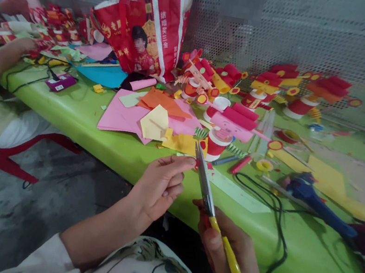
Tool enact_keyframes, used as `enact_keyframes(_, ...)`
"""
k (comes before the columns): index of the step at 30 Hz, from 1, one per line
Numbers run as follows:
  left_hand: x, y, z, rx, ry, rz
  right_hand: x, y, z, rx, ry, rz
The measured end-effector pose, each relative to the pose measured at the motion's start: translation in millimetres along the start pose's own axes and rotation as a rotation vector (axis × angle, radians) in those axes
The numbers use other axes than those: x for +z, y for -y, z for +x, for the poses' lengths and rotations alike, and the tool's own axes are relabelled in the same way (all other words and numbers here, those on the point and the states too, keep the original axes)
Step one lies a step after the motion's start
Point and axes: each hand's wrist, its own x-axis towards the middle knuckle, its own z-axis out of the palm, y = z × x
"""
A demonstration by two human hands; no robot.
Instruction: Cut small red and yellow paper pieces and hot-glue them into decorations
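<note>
My right hand [243, 241] is closed around scissors [206, 185] with yellow handles, their blades pointing away from me over the table edge. The tips come near the pinched fingers of my left hand [161, 187]. A small red bit shows by those fingertips, but I cannot tell whether it is held or lies on the table. Just beyond the blades stands a paper cup figure [218, 145] with a red band, a pink face, red rolls on top and green folded strips at its sides. A yellow paper strip [181, 142] lies beside it.
Colored paper sheets [126, 115] spread across the green table [90, 139]. Behind them stands a red bag [166, 25]. More paper figures [297, 105] line the back. A blue glue gun [319, 203] with a black cable [283, 234] lies at right. Another person's arms [6, 56] reach in at left.
</note>
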Motion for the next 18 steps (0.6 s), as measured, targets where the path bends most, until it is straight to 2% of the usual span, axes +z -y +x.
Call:
enact_keyframes(2, -4.0, -2.2, 1.1, 0.003, -0.013, -0.011, -7.8, -1.6, 2.3, -0.071, -0.013, -0.099)
enact_keyframes(5, -13.5, -9.7, 3.6, 0.025, -0.061, -0.044, -24.7, -4.2, 6.9, -0.177, -0.068, -0.422)
enact_keyframes(9, -26.8, -21.4, 6.6, 0.147, -0.094, -0.094, -44.2, -9.6, 14.2, -0.341, -0.146, -0.83)
enact_keyframes(13, -33.1, -24.0, 8.0, 0.259, -0.097, -0.059, -51.8, -12.7, 28.9, -0.54, -0.012, -1.018)
enact_keyframes(18, -32.1, -14.9, 12.5, 0.194, -0.034, -0.011, -52.6, -8.4, 57.2, -0.641, 0.109, -1.084)
